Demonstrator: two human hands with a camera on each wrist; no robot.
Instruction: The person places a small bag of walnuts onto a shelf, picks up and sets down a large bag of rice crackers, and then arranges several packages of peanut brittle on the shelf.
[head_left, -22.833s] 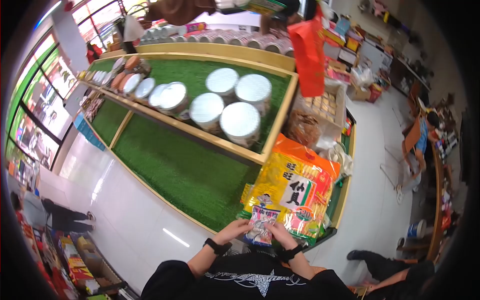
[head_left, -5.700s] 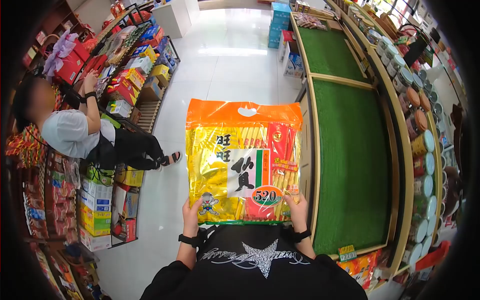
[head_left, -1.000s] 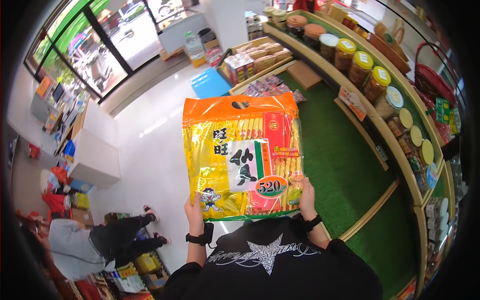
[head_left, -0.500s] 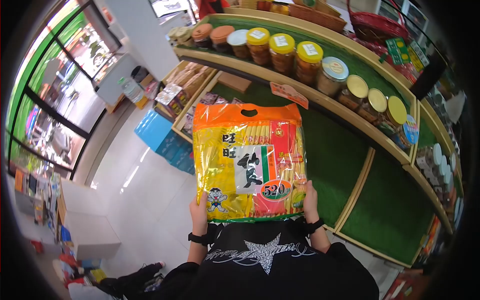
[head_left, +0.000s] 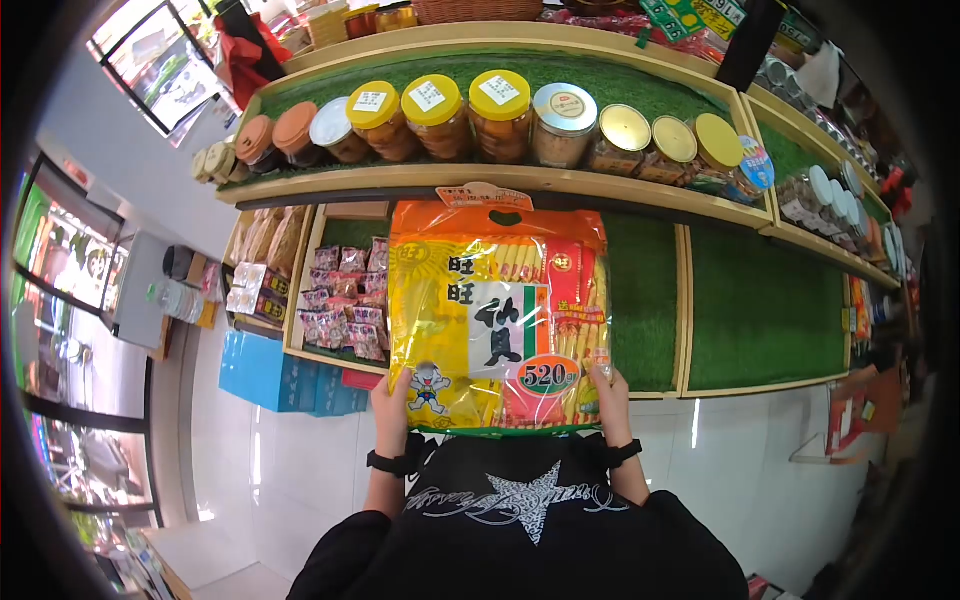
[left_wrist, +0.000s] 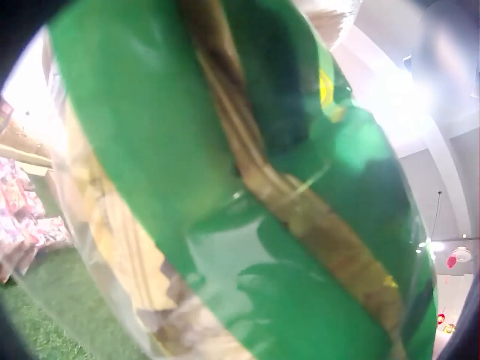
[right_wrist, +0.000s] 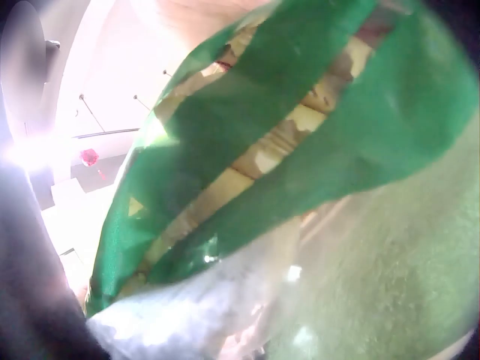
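the snack bag (head_left: 500, 320) is hanging in front of the lower shelf (head_left: 645, 330), on the side where the person is standing, and it is lying squarely between the two grips, so neither one is sitting nearer to its middle. the left hand (head_left: 391, 408) is pinching its lower left corner and the right hand (head_left: 613, 405) is pinching the lower right one, the thumbs showing over the printed face. its slightly longer axis is running from the wearer's body toward the lower shelf: the orange handle strip (head_left: 440, 218) is pointing toward the shelf side, and the green bottom edge (head_left: 500, 433) is facing the black shirt (head_left: 440, 530). the bag is covering a stretch of the lower shelf from view, but whether it is touching that shelf i cannot tell. the small pink packets (head_left: 345, 290) are lying at the left end of the lower shelf, just left of the bag in the head view, while the lidded jars (head_left: 500, 115) are standing in a row above that shelf.
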